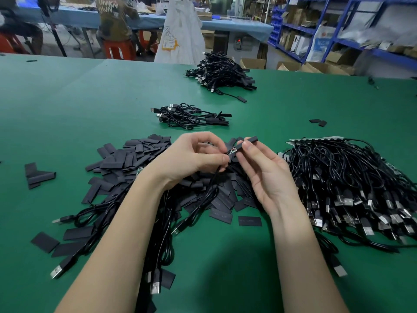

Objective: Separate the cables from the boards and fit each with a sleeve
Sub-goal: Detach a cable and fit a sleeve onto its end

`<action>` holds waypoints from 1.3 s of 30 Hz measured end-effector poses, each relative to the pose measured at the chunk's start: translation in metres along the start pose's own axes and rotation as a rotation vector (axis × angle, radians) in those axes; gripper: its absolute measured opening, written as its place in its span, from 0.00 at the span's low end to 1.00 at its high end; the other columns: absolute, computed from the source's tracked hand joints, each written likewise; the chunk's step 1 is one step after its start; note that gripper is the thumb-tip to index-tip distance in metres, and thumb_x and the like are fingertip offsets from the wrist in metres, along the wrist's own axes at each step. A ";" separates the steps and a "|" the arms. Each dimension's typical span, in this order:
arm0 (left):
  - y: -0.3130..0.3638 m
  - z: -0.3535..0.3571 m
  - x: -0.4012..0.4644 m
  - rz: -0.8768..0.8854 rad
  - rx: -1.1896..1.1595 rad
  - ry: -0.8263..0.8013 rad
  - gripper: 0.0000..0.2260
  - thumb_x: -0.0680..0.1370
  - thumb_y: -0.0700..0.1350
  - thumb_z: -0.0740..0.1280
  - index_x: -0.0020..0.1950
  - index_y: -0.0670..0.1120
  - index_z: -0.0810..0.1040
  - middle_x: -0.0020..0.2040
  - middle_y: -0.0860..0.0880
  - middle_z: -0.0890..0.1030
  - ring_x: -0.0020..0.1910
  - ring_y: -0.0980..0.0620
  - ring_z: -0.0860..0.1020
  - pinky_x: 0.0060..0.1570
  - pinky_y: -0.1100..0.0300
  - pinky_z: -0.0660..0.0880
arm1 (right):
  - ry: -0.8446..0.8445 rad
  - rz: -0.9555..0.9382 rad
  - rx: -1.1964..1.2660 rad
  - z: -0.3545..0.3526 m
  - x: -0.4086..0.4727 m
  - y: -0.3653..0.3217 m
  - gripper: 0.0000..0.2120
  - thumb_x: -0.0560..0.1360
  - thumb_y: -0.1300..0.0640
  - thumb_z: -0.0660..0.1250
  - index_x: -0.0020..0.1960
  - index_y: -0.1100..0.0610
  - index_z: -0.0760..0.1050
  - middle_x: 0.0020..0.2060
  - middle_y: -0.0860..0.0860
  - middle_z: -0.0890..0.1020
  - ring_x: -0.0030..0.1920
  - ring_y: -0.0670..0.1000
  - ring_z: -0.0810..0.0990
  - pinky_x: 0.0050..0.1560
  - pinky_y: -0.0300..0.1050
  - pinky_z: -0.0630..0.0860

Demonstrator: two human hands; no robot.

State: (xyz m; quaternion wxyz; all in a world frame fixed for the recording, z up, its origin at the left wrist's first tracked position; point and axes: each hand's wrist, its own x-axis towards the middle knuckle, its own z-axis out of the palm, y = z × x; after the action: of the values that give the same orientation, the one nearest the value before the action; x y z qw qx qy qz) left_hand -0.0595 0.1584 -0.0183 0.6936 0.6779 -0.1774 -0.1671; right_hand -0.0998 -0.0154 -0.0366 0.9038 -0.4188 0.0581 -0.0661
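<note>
1. A green table (pixel 90 105) is seen from above, and every place below is given relative to the heap of flat black sleeves (pixel 135 159) at its middle.
2. Above that heap, one black sleeve (pixel 247 143) is pinched between the thumb and fingers of the right hand (pixel 264 168).
3. The end of a black cable (pixel 212 188), with a small board (pixel 232 151) at its tip, is gripped by the curled fingers of the left hand (pixel 194 157); the board's tip is at the sleeve's open end.
4. The cable is seen trailing down over the heap's near side.
5. Right of the heap, a large bundle of black cables (pixel 352 188) is piled.
6. Beyond the heap, a small bundle of sleeved cables (pixel 191 116) is laid, and farther beyond it a bigger pile (pixel 221 73).
</note>
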 end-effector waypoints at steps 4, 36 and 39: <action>0.000 0.002 0.001 0.099 0.136 0.050 0.07 0.73 0.34 0.76 0.46 0.42 0.82 0.38 0.45 0.84 0.35 0.53 0.82 0.39 0.66 0.77 | 0.040 0.012 0.022 -0.002 0.003 0.001 0.05 0.70 0.65 0.73 0.46 0.62 0.83 0.43 0.55 0.87 0.47 0.48 0.87 0.45 0.37 0.81; -0.002 0.009 0.004 0.240 0.233 0.104 0.07 0.75 0.36 0.75 0.48 0.38 0.78 0.39 0.40 0.86 0.40 0.44 0.84 0.54 0.42 0.80 | 0.019 -0.079 -0.109 0.005 0.000 0.003 0.14 0.75 0.66 0.73 0.57 0.54 0.81 0.47 0.58 0.86 0.48 0.50 0.86 0.47 0.39 0.81; -0.003 0.009 0.005 0.241 0.218 0.097 0.08 0.74 0.36 0.76 0.49 0.37 0.79 0.40 0.39 0.86 0.41 0.45 0.85 0.53 0.48 0.81 | 0.024 -0.113 -0.134 0.007 -0.001 0.004 0.13 0.75 0.65 0.73 0.56 0.52 0.82 0.46 0.57 0.86 0.44 0.49 0.85 0.46 0.40 0.81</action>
State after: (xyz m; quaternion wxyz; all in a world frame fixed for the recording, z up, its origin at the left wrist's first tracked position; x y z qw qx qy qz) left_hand -0.0595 0.1480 -0.0207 0.6388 0.7301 -0.2408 -0.0297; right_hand -0.0994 -0.0071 -0.0354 0.8679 -0.4799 0.0495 -0.1178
